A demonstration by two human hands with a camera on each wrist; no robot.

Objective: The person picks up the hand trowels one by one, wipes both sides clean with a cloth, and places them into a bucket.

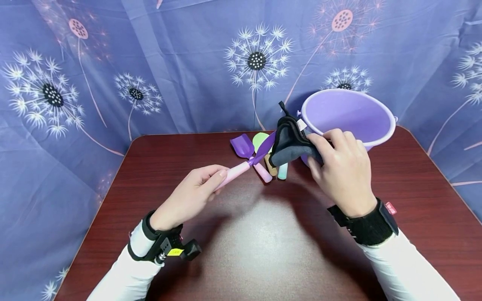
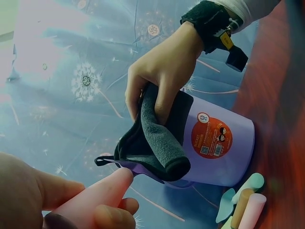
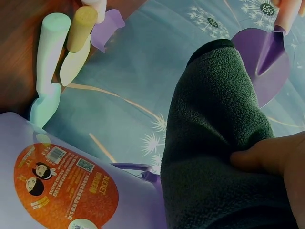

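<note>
My left hand [image 1: 192,194] grips the pink handle of a small purple toy trowel [image 1: 265,147], which points up and to the right. In my right hand [image 1: 344,173] is a dark grey fleece cloth piece [image 1: 287,146] with black edging and a small loop, pinched between thumb and fingers. It looks like a mitt or folded pouch. The trowel blade reaches the cloth's opening edge in the head view. From the right wrist view, much of the blade [image 3: 267,57] shows beside the fleece, partly hidden behind it.
A lilac bucket [image 1: 385,137] with an orange label [image 2: 212,135] stands at the back right, just behind my right hand. Beside it lie a purple spade [image 1: 242,145] with a pink handle, a light green tool [image 1: 260,139], a tan handle [image 1: 270,165] and a mint handle [image 1: 283,171]. A patterned curtain hangs behind the table.
</note>
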